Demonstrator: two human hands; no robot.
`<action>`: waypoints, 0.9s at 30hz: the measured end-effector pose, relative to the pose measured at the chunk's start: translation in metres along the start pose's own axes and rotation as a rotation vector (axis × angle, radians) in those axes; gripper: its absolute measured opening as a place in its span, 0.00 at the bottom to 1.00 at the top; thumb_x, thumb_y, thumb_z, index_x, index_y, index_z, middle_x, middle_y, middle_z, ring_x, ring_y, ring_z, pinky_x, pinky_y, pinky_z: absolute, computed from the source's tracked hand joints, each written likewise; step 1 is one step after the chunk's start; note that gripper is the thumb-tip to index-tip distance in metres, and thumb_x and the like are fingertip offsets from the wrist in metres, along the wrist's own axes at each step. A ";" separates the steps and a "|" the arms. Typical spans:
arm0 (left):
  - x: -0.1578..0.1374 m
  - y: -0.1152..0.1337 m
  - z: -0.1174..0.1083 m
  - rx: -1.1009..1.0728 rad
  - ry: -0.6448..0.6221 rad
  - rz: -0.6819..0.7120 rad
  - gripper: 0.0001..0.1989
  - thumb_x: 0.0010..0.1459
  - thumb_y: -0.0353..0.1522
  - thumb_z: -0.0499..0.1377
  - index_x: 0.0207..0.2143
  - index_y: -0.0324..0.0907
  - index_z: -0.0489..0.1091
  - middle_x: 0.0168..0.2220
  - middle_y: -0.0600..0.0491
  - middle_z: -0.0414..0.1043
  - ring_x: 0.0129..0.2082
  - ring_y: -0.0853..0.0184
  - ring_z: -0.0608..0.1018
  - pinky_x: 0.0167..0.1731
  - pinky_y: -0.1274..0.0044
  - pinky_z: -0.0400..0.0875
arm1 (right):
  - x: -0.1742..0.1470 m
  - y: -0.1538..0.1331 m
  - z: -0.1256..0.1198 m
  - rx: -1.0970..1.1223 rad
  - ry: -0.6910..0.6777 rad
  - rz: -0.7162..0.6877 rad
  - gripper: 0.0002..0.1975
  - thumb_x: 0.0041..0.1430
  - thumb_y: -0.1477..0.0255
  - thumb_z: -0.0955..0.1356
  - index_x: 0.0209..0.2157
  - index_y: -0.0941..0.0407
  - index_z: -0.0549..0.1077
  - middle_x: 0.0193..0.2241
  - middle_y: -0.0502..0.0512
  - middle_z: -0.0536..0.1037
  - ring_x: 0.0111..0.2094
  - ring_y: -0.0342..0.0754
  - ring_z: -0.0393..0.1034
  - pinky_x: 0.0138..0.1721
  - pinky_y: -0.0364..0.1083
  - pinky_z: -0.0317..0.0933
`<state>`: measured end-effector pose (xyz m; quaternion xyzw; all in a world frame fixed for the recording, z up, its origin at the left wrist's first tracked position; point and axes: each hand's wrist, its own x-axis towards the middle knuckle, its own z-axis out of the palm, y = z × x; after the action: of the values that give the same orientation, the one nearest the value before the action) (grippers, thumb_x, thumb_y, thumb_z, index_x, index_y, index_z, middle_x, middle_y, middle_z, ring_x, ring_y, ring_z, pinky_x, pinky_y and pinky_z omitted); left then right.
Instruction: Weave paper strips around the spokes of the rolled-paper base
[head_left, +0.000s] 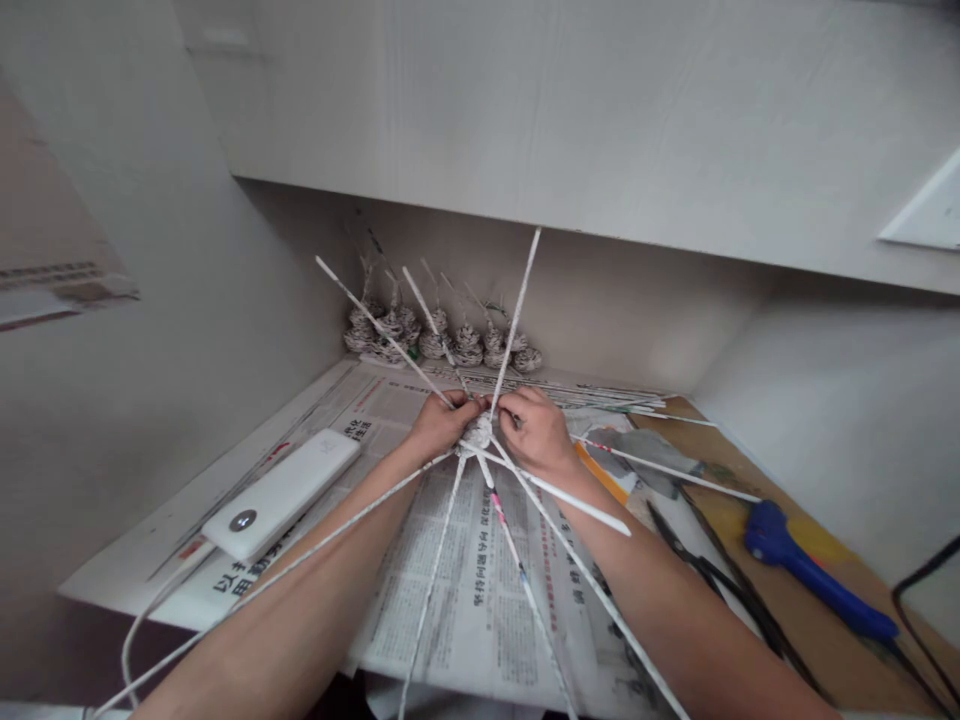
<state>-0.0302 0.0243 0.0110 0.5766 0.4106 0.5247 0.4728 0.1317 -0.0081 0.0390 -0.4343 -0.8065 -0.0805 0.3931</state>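
Between my hands is a small woven paper base [475, 434], with several long rolled-paper sticks [516, 318] spreading from it in all directions. My left hand [444, 420] pinches the base's left rim, thumb toward the centre. On the far right side, my right hand [534, 424] has its fingers curled and pressed together at the rim, near an upright stick. What exactly lies between the right fingertips is hard to make out, but they close on the weaving. Some sticks point toward me and reach past the table's front edge.
Newspaper [450, 560] covers the table. Left lies a white power bank [281, 495] with a cable. Several woven gourd shapes [466, 345] line the back wall, near loose paper sticks [622, 398]. Black scissors [694, 565] and a blue glue gun [814, 570] lie right. A cabinet [570, 110] overhangs.
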 end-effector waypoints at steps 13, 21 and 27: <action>0.001 0.001 0.000 -0.070 -0.009 -0.062 0.14 0.45 0.38 0.62 0.27 0.36 0.78 0.20 0.55 0.72 0.21 0.71 0.67 0.23 0.79 0.58 | -0.001 0.009 0.002 0.003 -0.053 -0.144 0.14 0.53 0.83 0.62 0.32 0.55 0.76 0.33 0.56 0.76 0.37 0.51 0.64 0.41 0.46 0.60; -0.004 0.011 0.002 -0.255 -0.032 -0.162 0.13 0.39 0.39 0.67 0.24 0.37 0.76 0.20 0.54 0.72 0.20 0.71 0.68 0.22 0.79 0.59 | 0.001 0.012 -0.003 -0.004 -0.137 -0.162 0.15 0.53 0.84 0.63 0.37 0.55 0.77 0.37 0.57 0.76 0.39 0.51 0.63 0.42 0.47 0.61; -0.010 0.016 0.003 -0.305 -0.004 -0.210 0.17 0.35 0.41 0.72 0.20 0.38 0.73 0.16 0.56 0.68 0.18 0.72 0.65 0.21 0.78 0.58 | -0.001 0.005 -0.003 0.059 -0.114 -0.158 0.14 0.55 0.83 0.63 0.36 0.55 0.77 0.36 0.56 0.77 0.40 0.51 0.65 0.43 0.48 0.62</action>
<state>-0.0285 0.0107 0.0247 0.4533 0.3832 0.5275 0.6078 0.1378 -0.0070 0.0397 -0.3615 -0.8613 -0.0627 0.3514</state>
